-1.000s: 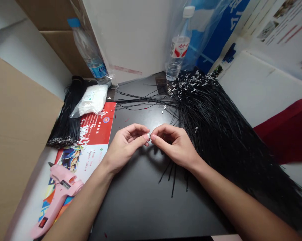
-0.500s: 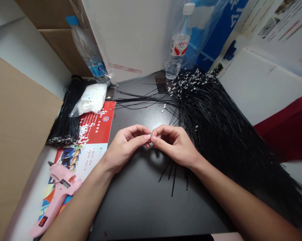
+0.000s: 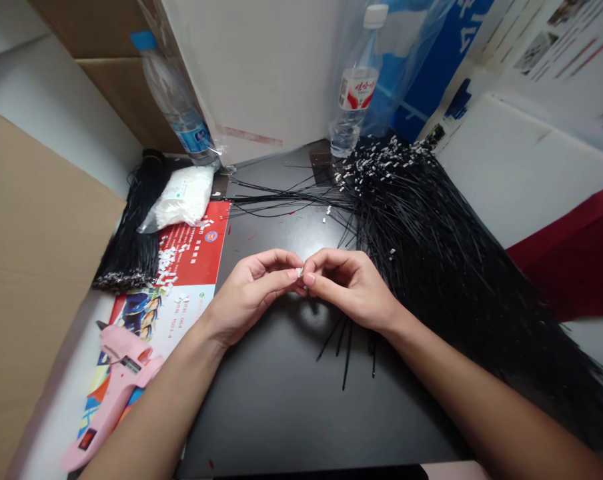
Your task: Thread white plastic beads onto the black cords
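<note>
Over the dark table, my left hand [image 3: 254, 287] and my right hand [image 3: 354, 287] meet fingertip to fingertip. A small white plastic connector [image 3: 299, 273] shows between thumb and forefinger of my left hand. My right thumb and forefinger are pinched right beside it; whatever they grip is too small or hidden to make out. To the right lies a big heap of black wires [image 3: 426, 267], many ending in white connectors at the far end. Loose white connectors [image 3: 167, 263] are scattered on a printed red-and-white sheet [image 3: 209, 257] at the left.
A pink glue gun [image 3: 116, 387] rests near my left forearm. Behind it are a bundle of black wires [image 3: 136, 220] and a plastic bag of white pieces [image 3: 184, 197]. Two bottles, one blue-capped [image 3: 176, 100] and one white-capped [image 3: 359, 87], stand at the back. Cardboard [image 3: 36, 267] borders the left.
My fingertips have parted slightly, the right ones shifting a little to the right, so more of the white connector shows. Everything else looks the same.
</note>
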Available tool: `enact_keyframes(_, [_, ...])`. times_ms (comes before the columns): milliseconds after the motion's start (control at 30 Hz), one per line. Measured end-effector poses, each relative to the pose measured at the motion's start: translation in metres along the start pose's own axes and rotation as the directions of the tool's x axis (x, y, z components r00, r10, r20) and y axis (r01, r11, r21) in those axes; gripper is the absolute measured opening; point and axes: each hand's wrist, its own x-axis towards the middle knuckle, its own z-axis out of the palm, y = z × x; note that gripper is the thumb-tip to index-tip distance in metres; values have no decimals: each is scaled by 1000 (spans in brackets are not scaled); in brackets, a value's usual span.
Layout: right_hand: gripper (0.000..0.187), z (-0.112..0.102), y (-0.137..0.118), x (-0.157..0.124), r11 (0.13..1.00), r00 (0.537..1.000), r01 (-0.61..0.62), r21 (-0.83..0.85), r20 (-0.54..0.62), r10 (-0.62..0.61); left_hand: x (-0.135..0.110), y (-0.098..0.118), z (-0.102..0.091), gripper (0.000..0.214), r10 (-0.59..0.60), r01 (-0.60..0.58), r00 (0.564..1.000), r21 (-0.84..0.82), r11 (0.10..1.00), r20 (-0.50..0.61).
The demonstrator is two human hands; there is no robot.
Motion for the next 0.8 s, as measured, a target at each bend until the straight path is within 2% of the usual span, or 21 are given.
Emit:
enact_keyframes(567, [27, -3, -2, -1, 998, 1000, -5, -67, 10, 6, -1, 0, 2, 12, -28, 30, 999, 48, 998, -37])
enact_keyframes(800, [28, -2, -4, -2, 988, 998, -56, -141, -30, 52, -1, -2, -3, 10, 26, -23, 1000, 167, 986, -16])
